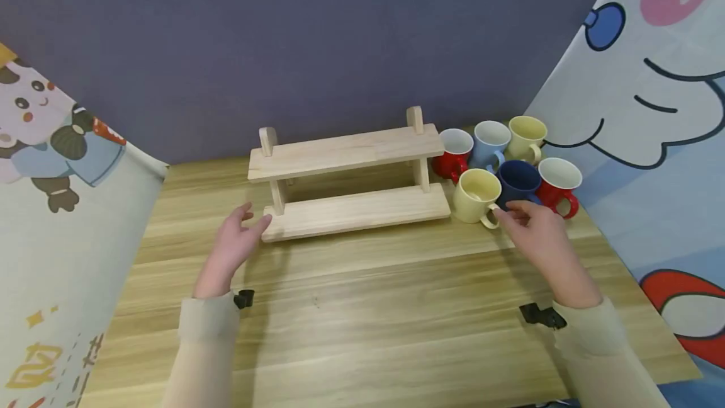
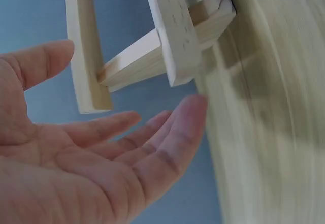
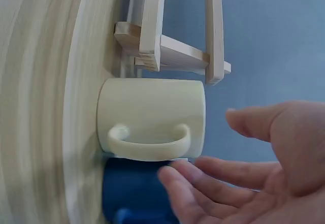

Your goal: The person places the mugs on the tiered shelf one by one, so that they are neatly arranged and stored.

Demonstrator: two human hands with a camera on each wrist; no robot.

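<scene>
A two-tier wooden shelf rack (image 1: pixel 357 209) stands on the table. My left hand (image 1: pixel 235 244) is beside its left end; in the left wrist view the fingers (image 2: pixel 170 145) are spread and hold nothing, close to the rack's boards (image 2: pixel 175 36). By the front pale yellow mug (image 1: pixel 474 197) is my right hand (image 1: pixel 535 232). The right wrist view shows its thumb and fingers apart, near that mug's handle (image 3: pixel 152 149) and the dark blue mug (image 3: pixel 134 191). Whether a fingertip touches the blue mug, I cannot tell.
Behind the front mugs stand a red mug (image 1: pixel 453 150), a light blue mug (image 1: pixel 491 143) and another yellow mug (image 1: pixel 527 137). A second red mug (image 1: pixel 557 184) sits at the right. A dark blue-grey wall (image 1: pixel 340 49) rises behind the wooden table (image 1: pixel 396 320).
</scene>
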